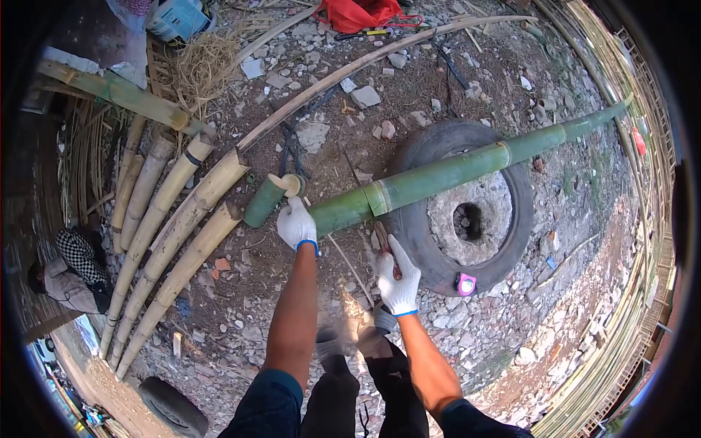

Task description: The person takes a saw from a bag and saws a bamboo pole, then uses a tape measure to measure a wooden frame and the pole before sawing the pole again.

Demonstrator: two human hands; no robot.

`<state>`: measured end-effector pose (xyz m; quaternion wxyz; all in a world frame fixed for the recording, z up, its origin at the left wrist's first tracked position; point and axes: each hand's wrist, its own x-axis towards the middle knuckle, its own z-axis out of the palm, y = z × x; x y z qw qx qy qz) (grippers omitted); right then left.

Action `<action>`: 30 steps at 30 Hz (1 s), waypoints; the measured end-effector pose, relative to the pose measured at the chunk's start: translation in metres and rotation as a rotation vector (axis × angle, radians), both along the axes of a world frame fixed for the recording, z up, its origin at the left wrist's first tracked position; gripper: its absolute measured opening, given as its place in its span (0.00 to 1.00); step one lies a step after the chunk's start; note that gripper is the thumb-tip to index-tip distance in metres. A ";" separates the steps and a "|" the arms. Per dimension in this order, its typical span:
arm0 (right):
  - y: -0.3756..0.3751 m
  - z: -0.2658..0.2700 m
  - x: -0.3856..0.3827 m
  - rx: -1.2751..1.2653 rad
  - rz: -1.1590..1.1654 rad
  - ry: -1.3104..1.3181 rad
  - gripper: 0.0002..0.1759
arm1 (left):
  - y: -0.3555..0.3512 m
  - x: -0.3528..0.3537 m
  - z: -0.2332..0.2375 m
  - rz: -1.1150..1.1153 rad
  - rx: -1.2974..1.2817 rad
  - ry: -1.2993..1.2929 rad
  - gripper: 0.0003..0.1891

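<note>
A long green bamboo pole [453, 171] lies slantwise across a tire [526, 219] with a round concrete core. At the pole's left end is my gloved left hand [297, 225], its fingers closed against that end. Below the pole, my gloved right hand [399, 283] is closed round the wooden handle of a saw [350, 165]. The thin blade crosses the pole by a cut line and shows again above it. Short green bamboo pieces [264, 204] lie just left of my left hand.
Several pale bamboo poles [171, 252] fan out at left, near a crouching person [69, 281]. A pink tape measure [466, 284] rests on the tire's lower edge. A red bag [358, 13] and a bucket [177, 20] are at the top. Rubble covers the ground.
</note>
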<state>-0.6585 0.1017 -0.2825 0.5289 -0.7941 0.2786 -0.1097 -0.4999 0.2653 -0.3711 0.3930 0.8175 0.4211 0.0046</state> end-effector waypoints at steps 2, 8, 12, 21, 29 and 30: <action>-0.012 0.003 -0.079 -0.205 0.094 0.050 0.23 | 0.002 0.009 -0.008 -0.053 0.041 -0.006 0.33; 0.000 -0.007 -0.038 -0.037 -0.004 0.026 0.21 | 0.014 -0.005 -0.030 -0.199 -0.144 -0.236 0.23; -0.003 -0.037 -0.023 -0.079 0.027 -0.185 0.21 | 0.017 -0.016 -0.031 -0.273 -0.145 -0.372 0.21; -0.006 -0.064 -0.049 -0.082 0.051 -0.271 0.21 | 0.015 -0.015 -0.055 -0.296 -0.315 -0.545 0.19; -0.005 -0.117 -0.108 -0.139 0.042 -0.379 0.22 | 0.023 -0.011 -0.054 -0.338 -0.242 -0.735 0.17; -0.005 -0.113 -0.118 -0.208 0.056 -0.403 0.22 | 0.019 -0.011 -0.047 -0.329 -0.237 -0.702 0.18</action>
